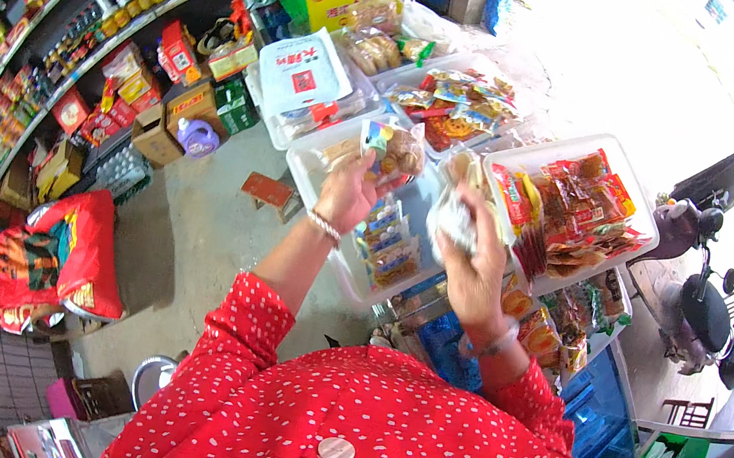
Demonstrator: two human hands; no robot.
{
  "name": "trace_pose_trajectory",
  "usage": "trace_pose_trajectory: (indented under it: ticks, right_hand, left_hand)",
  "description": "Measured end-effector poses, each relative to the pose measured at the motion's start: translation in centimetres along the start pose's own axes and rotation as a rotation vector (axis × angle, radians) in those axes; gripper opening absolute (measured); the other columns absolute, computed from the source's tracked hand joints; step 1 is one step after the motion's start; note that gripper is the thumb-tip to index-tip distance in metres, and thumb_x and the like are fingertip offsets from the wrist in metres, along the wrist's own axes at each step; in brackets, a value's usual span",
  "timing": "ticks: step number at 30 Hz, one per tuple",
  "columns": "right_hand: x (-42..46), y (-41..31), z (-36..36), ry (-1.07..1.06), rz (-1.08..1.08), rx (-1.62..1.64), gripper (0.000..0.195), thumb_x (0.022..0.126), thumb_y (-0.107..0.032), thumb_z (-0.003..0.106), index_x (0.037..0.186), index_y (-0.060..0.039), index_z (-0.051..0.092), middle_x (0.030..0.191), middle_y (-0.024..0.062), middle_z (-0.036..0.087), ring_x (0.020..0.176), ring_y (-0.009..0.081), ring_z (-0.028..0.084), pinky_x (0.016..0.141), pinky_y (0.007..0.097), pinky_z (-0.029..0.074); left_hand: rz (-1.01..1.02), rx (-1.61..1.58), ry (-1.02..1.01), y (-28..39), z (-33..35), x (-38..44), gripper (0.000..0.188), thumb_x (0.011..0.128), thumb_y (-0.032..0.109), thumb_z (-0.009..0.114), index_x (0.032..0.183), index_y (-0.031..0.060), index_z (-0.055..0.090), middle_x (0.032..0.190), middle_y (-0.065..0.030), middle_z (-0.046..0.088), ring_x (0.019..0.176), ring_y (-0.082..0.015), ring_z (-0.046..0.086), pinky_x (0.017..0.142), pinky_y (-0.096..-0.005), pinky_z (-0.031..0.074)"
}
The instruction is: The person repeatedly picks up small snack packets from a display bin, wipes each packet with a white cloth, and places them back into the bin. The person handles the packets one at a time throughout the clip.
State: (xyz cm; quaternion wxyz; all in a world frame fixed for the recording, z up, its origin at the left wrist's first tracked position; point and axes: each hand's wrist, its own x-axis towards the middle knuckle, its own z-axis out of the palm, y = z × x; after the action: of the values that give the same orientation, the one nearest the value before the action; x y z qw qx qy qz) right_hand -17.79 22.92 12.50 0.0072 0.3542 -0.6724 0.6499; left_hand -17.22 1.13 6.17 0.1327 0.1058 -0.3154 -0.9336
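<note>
My left hand (349, 193) grips a clear plastic snack package (395, 150) with brownish pieces inside, above a white plastic bin (302, 178). In my right hand (478, 262) is a crumpled whitish item (453, 223), blurred, perhaps a cloth or plastic bag. Small snack packets (389, 251) stand in a row inside the bin below my hands. At the right, a second white bin (648, 203) holds many red-wrapped flat snacks (582, 207). Behind, another bin holds mixed colourful packets (464, 103). A white lidded box (306, 73) bearing red writing stands at the left.
Shelves (125, 18) with bottles and boxes curve along the left. A small red-topped stool (268, 190) stands on the floor near a red-covered chair (52, 264). Blue crates (606, 407) lie at the lower right; scooters (703, 307) are parked beyond the bins.
</note>
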Motion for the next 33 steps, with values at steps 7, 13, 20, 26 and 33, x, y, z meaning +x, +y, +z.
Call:
trace_pose_trajectory:
  ticks: [7,13,20,26,33]
  right_hand:
    - [1.7,-2.3,7.6,-0.106,-0.498,-0.603,0.055,0.077,-0.013,0.066,0.129,-0.0093,0.050,0.131,0.0177,0.050,0.123,0.0389,0.045,0.105,0.0507,0.029]
    - [-0.1,-1.8,9.2,-0.128,-0.409,-0.333,0.047,0.085,-0.010,0.061,0.129,-0.0021,0.046,0.127,0.0188,0.053,0.121,0.0352,0.050,0.103,0.0442,0.037]
    - [0.6,-4.4,10.0,-0.138,0.012,0.338,0.036,0.095,-0.012,0.056,0.129,-0.0043,0.047,0.117,0.0098,0.061,0.104,0.0163,0.058,0.090,0.0293,0.046]
    - [-1.6,-8.5,13.5,-0.315,-0.528,-0.228,0.044,0.084,-0.015,0.065,0.123,-0.0030,0.051,0.115,0.0169,0.060,0.111,0.0339,0.056,0.096,0.0423,0.042]
    - [-3.3,-6.0,14.9,-0.303,-0.339,-0.120,0.039,0.085,-0.013,0.064,0.120,-0.0011,0.054,0.110,0.0174,0.062,0.105,0.0337,0.059,0.093,0.0405,0.044]
  left_hand:
    - [0.157,-0.174,-0.068,-0.8,3.0,-12.1,0.038,0.101,0.025,0.041,0.134,0.0070,0.042,0.135,-0.0091,0.049,0.124,-0.0262,0.049,0.105,-0.0470,0.038]
    - [0.235,-0.238,-0.024,0.4,0.5,-17.8,0.042,0.100,0.031,0.045,0.136,0.0088,0.042,0.136,-0.0089,0.050,0.125,-0.0252,0.049,0.105,-0.0429,0.040]
    - [0.341,-0.162,-0.049,2.8,-1.6,-21.6,0.047,0.099,0.033,0.047,0.138,0.0073,0.040,0.137,-0.0111,0.049,0.123,-0.0278,0.051,0.101,-0.0430,0.045]
    - [0.388,-0.024,-0.025,2.7,-1.5,-23.2,0.042,0.094,0.017,0.059,0.132,0.0080,0.045,0.128,-0.0068,0.055,0.117,-0.0219,0.054,0.098,-0.0426,0.045]
    - [0.314,0.030,0.013,2.7,-3.4,-24.7,0.037,0.092,0.009,0.059,0.128,0.0070,0.050,0.120,-0.0069,0.061,0.108,-0.0215,0.061,0.092,-0.0439,0.050]
